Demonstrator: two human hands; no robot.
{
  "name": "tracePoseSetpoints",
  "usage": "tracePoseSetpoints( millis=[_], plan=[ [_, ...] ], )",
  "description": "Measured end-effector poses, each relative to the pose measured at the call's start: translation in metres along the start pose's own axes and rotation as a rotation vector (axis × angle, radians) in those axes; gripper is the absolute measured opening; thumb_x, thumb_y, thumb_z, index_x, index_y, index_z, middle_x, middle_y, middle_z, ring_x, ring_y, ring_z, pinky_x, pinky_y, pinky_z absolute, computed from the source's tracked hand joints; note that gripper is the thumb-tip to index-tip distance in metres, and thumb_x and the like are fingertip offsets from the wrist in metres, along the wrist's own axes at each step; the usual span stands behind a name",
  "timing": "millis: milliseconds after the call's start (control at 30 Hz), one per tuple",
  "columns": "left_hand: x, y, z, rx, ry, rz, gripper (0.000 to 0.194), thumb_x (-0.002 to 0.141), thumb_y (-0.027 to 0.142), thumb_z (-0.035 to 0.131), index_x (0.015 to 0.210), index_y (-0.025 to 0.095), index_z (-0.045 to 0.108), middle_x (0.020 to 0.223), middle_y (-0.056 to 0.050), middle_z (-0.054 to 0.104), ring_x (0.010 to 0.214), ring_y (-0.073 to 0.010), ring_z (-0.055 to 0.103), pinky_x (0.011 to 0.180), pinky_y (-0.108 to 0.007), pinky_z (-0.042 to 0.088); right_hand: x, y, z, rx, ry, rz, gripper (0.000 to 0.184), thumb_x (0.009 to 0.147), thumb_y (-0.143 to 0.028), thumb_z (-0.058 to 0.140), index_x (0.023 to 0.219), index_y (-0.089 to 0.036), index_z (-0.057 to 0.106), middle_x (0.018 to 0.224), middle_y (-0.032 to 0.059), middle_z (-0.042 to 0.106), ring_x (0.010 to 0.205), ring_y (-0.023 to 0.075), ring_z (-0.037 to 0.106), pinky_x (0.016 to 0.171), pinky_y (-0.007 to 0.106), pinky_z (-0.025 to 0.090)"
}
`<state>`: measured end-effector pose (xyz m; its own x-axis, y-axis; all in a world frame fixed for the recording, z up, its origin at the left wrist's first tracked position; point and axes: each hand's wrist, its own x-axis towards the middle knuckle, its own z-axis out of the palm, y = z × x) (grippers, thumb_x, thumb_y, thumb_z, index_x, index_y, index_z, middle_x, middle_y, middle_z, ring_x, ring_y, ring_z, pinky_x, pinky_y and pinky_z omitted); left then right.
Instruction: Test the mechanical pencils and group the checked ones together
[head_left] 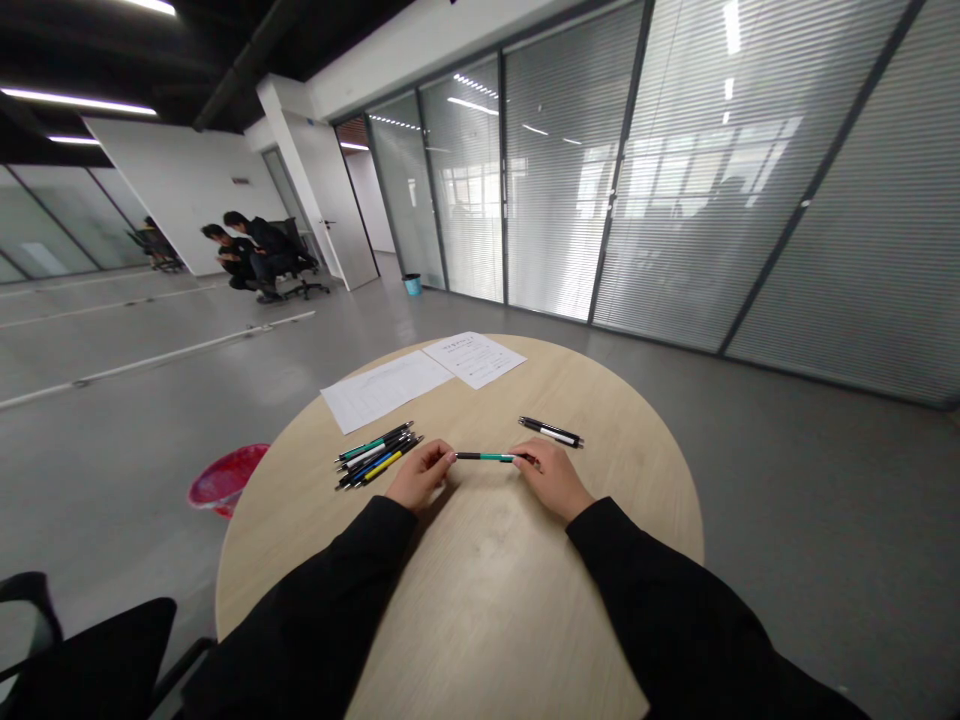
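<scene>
A green and black pen (486,457) is stretched level between my two hands, just above or on the tabletop. My left hand (420,474) pinches its dark left end. At the other end, the fingers of my right hand (553,476) close on the pen. Beside my left hand lies a loose pile of several pens (375,458), with green, white, blue and yellow barrels among them. Beyond my right hand, a small group of black and white pens (551,432) lies side by side.
The round wooden table (495,600) carries two printed sheets, a left sheet (386,388) and a right sheet (476,358), near its far edge. A red bin (225,480) stands on the floor at left, near a black chair (97,650). People (259,250) sit far back.
</scene>
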<state>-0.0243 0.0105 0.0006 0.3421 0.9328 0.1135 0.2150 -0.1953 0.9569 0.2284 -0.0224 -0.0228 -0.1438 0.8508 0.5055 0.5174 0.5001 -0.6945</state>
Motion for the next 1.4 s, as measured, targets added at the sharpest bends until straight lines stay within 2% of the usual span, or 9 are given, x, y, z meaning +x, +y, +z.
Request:
tracePoseSetpoints(
  millis=[267,433,500,600,833,1000,1100,1233,1400],
  plan=[
    [0.003,-0.009,0.0,-0.039,0.031,0.017,0.036,0.077,0.048,0.069,0.092,0.018,0.055,0.075,0.002,0.054,0.056,-0.0096,0.049,0.052,-0.022,0.04,0.0,-0.002,0.0,0.002,-0.007,-0.001,0.014,0.089,-0.016,0.06,0.091,-0.02,0.073,0.089,0.0052,0.071,0.082,0.0183,0.063,0.078,0.031,0.047],
    [0.001,-0.002,0.0,0.115,0.046,-0.022,0.048,0.087,0.061,0.046,0.072,0.016,0.057,0.057,0.003,0.048,0.051,-0.0117,0.044,0.05,-0.024,0.034,0.0,0.001,0.002,0.002,-0.004,-0.006,0.013,0.087,-0.015,0.061,0.092,-0.019,0.073,0.088,0.005,0.07,0.082,0.018,0.062,0.078,0.031,0.046],
    [0.001,0.002,0.0,0.202,0.021,-0.011,0.051,0.088,0.061,0.044,0.064,0.017,0.055,0.053,0.002,0.046,0.049,-0.0118,0.041,0.05,-0.025,0.032,-0.001,0.002,0.002,-0.004,-0.003,-0.001,0.013,0.087,-0.015,0.062,0.091,-0.019,0.073,0.087,0.005,0.07,0.081,0.018,0.062,0.077,0.03,0.046],
    [0.0,0.003,-0.001,0.234,-0.001,0.008,0.047,0.086,0.059,0.049,0.064,0.017,0.054,0.053,0.003,0.047,0.048,-0.0114,0.04,0.051,-0.025,0.031,0.0,0.001,0.002,-0.008,-0.003,0.001,0.013,0.088,-0.016,0.061,0.091,-0.02,0.073,0.088,0.0051,0.07,0.081,0.0182,0.062,0.076,0.031,0.046],
    [0.001,-0.006,0.0,0.016,-0.024,0.046,0.03,0.081,0.046,0.063,0.085,0.018,0.053,0.064,0.005,0.047,0.054,-0.0096,0.044,0.054,-0.023,0.038,0.0,-0.002,0.0,-0.002,0.001,-0.008,0.013,0.088,-0.015,0.06,0.09,-0.019,0.073,0.088,0.0054,0.07,0.082,0.0184,0.062,0.078,0.031,0.047],
    [0.002,-0.01,0.001,-0.014,0.021,0.06,0.036,0.076,0.042,0.07,0.099,0.018,0.054,0.079,0.002,0.054,0.059,-0.0096,0.05,0.054,-0.023,0.041,0.0,0.001,0.001,0.0,0.0,-0.018,0.013,0.088,-0.016,0.061,0.09,-0.019,0.073,0.088,0.0053,0.07,0.081,0.0182,0.062,0.078,0.031,0.047],
    [0.002,-0.009,0.001,-0.007,0.042,0.02,0.034,0.082,0.049,0.062,0.09,0.018,0.055,0.072,0.003,0.052,0.057,-0.0103,0.048,0.052,-0.023,0.038,0.0,0.002,0.002,0.0,-0.002,-0.017,0.013,0.088,-0.017,0.06,0.09,-0.02,0.073,0.087,0.0053,0.07,0.081,0.0182,0.062,0.078,0.031,0.047],
    [0.001,-0.004,0.001,0.131,0.027,-0.028,0.049,0.089,0.06,0.044,0.07,0.017,0.054,0.056,0.003,0.047,0.05,-0.0113,0.042,0.049,-0.024,0.032,0.0,0.001,0.001,0.005,-0.006,-0.016,0.014,0.088,-0.017,0.06,0.09,-0.02,0.073,0.088,0.0053,0.07,0.081,0.0182,0.062,0.077,0.031,0.047],
    [0.0,0.001,0.0,0.22,-0.005,-0.009,0.049,0.087,0.062,0.046,0.065,0.018,0.052,0.052,0.004,0.045,0.048,-0.0113,0.039,0.05,-0.025,0.03,0.0,0.002,0.002,-0.003,-0.005,-0.017,0.014,0.088,-0.015,0.06,0.09,-0.02,0.073,0.087,0.0052,0.07,0.081,0.0182,0.062,0.077,0.032,0.046]
  ],
)
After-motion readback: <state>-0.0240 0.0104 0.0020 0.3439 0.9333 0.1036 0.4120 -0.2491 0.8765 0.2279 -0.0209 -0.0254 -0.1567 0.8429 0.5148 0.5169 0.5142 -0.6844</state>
